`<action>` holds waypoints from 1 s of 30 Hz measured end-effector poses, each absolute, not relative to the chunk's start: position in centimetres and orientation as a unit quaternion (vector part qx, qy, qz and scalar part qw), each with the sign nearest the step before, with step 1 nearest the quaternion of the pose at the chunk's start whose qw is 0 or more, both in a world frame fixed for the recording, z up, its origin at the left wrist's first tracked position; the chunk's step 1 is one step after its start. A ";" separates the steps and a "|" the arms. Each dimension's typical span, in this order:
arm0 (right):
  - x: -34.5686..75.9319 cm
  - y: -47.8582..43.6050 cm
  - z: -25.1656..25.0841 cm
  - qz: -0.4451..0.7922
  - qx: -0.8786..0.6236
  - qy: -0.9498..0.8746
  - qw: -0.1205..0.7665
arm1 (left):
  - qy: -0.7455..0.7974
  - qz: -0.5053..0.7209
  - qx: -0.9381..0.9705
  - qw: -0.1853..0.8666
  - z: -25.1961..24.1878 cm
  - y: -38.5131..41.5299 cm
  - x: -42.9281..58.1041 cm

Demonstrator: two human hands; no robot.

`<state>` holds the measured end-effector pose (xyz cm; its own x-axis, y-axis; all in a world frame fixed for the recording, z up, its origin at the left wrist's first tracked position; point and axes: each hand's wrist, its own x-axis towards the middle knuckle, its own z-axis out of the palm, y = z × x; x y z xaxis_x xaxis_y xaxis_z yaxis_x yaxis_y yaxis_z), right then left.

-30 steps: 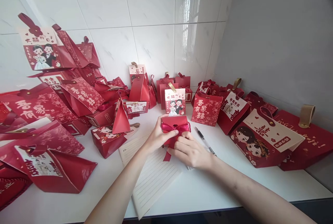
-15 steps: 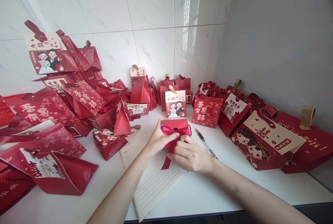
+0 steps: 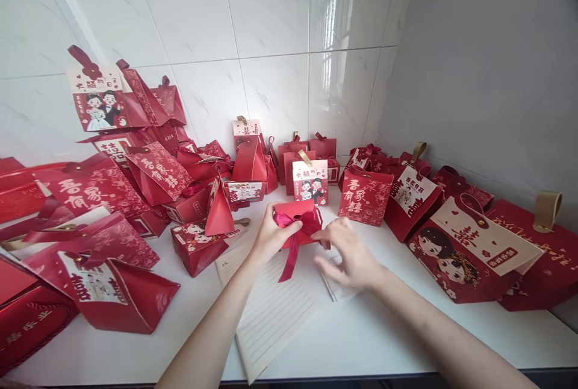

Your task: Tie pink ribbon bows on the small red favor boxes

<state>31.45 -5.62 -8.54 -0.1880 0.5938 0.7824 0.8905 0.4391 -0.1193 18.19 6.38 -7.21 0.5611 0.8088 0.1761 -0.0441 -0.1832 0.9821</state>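
Observation:
My left hand [image 3: 279, 226] grips a small red gift box [image 3: 311, 233] by its left side, thumb pressed on the dark red ribbon [image 3: 289, 255] across its front. A loose ribbon tail hangs down over the lined paper. Just right of the box is my right hand [image 3: 345, 250], its fingers spread and slightly blurred. Its index fingertip is at the box's right edge; I cannot tell whether it touches. Nothing shows between these fingers. Beneath that hand, a whitish object [image 3: 335, 285] is partly hidden and hard to make out.
Lined paper [image 3: 271, 317] lies on the white table [image 3: 383, 341] under my hands. Red wedding gift boxes are heaped at the left, including a triangular box [image 3: 121, 292]. More stand along the tiled wall [image 3: 271, 88] and at the right, among them a large box [image 3: 469, 250].
My right hand has come off the ribbon and moved right, its fingers opening. My left hand keeps the box, now slightly tilted. The pen seen earlier is out of sight. The view has shifted slightly.

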 end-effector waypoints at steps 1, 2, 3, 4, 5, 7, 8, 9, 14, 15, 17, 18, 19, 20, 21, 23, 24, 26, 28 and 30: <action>32.0 -5.6 -8.3 -0.150 -0.548 -0.714 0.409 | 0.294 0.373 0.669 0.571 -7.1 6.5 18.0; 32.5 -5.5 -8.2 -0.109 -0.599 -0.680 0.408 | 0.303 0.371 0.666 0.571 -6.9 6.5 17.9; 33.0 -5.4 -8.1 -0.061 -0.644 -0.651 0.397 | 0.309 0.369 0.664 0.572 -6.9 6.6 17.8; 33.3 -5.2 -8.0 -0.004 -0.677 -0.629 0.383 | 0.312 0.366 0.663 0.574 -6.8 6.7 17.8; 33.5 -5.1 -8.1 0.061 -0.695 -0.613 0.370 | 0.311 0.366 0.663 0.575 -6.8 6.7 17.8; 33.7 -4.9 -8.2 0.181 -0.698 -0.590 0.363 | 0.303 0.368 0.666 0.574 -6.9 6.7 17.8; 33.6 -4.8 -8.3 0.229 -0.691 -0.577 0.369 | 0.299 0.370 0.667 0.574 -6.9 6.7 17.9; 33.5 -4.8 -8.4 0.270 -0.681 -0.566 0.378 | 0.295 0.372 0.668 0.573 -7.0 6.6 17.9; 33.4 -4.7 -8.3 0.358 -0.633 -0.554 0.405 | 0.293 0.372 0.677 0.563 -7.0 6.6 18.0; 33.5 -4.7 -8.1 0.364 -0.625 -0.560 0.404 | 0.295 0.367 0.680 0.561 -7.1 6.7 18.0; 33.8 -4.8 -7.9 0.369 -0.615 -0.571 0.400 | 0.299 0.355 0.687 0.559 -7.1 6.8 17.9; 34.0 -4.9 -7.8 0.370 -0.609 -0.577 0.400 | 0.300 0.351 0.690 0.558 -7.2 6.8 17.9; 34.1 -5.0 -7.7 0.368 -0.601 -0.585 0.401 | 0.300 0.348 0.692 0.557 -7.2 6.9 17.9; 34.2 -5.1 -7.7 0.366 -0.592 -0.593 0.405 | 0.301 0.347 0.693 0.555 -7.2 6.9 17.9; 34.3 -5.1 -7.7 0.366 -0.583 -0.598 0.411 | 0.303 0.347 0.694 0.554 -7.2 6.9 17.9; 34.5 -5.1 -7.7 0.381 -0.563 -0.598 0.424 | 0.306 0.346 0.695 0.550 -7.2 6.8 17.9; 34.6 -5.1 -7.8 0.394 -0.553 -0.594 0.431 | 0.307 0.346 0.697 0.548 -7.1 6.8 17.9; 34.8 -5.2 -7.8 0.422 -0.538 -0.584 0.438 | 0.308 0.346 0.699 0.545 -7.1 6.7 17.8; 35.1 -5.2 -7.7 0.423 -0.538 -0.590 0.429 | 0.303 0.348 0.698 0.547 -7.1 6.6 17.8; 35.5 -5.3 -7.6 0.405 -0.544 -0.610 0.409 | 0.294 0.349 0.699 0.550 -7.2 6.6 17.8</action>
